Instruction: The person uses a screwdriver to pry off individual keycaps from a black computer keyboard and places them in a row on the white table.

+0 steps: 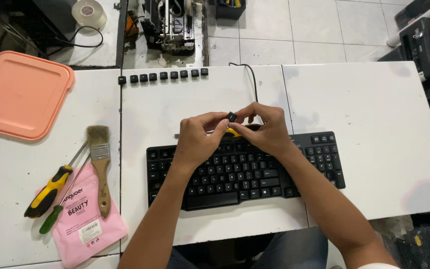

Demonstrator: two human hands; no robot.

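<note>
Both hands meet above the top edge of the black keyboard (240, 169), which lies flat on the white desk (374, 109). Left hand (195, 142): thumb and forefinger pinch a small black keycap (231, 116), held clear of the keyboard. Right hand (267, 130): fingertips close in on the same keycap from the other side, touching or nearly so; grip looks shared, though the view is too small to say which hand bears the cap. Just under the grip, a yellow tool handle (232, 132) shows between the two hands; which hand holds it is hidden.

Beyond the grip, well apart from it, a row of loose black keycaps (163, 75) lines the far edge of the desk. A black cable (253, 82) runs from behind the right hand toward that edge.

Far to the left-hand side of the grip: a paintbrush (100, 167) with wooden handle, a yellow-and-black screwdriver (49, 191), a green-handled screwdriver (52, 219), all lying on or beside a pink pouch (88, 231). Further out, an orange lid (26, 94) and a roll of tape (89, 12).
</note>
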